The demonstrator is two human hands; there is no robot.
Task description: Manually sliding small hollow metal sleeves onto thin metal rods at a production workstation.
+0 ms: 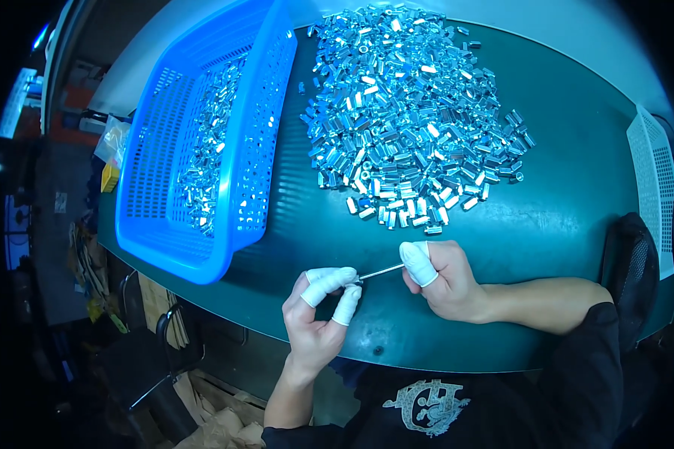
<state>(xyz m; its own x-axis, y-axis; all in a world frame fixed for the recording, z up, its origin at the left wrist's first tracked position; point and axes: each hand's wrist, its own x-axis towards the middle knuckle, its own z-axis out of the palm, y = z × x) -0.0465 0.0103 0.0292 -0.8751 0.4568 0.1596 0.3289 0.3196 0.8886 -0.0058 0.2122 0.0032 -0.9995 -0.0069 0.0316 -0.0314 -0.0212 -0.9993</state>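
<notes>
My left hand (316, 310), with white finger covers, pinches a small shiny metal piece (358, 280) between thumb and fingers. From the right, my right hand (448, 280) grips a thin straight metal rod (382, 272), also with white covers on its fingertips. The rod's far end meets the small piece; whether it goes inside cannot be made out. Both hands are just above the green tabletop. Beyond them lies a large heap of short silvery hexagonal metal pieces (419, 112), some loose along its near edge.
On the left stands a blue perforated plastic basket (240, 194) holding more metal pieces (210, 142). The green table (547, 217) has a curved-looking front edge by my body. A white perforated basket (651, 187) is at the far right, near a dark mesh item (630, 262).
</notes>
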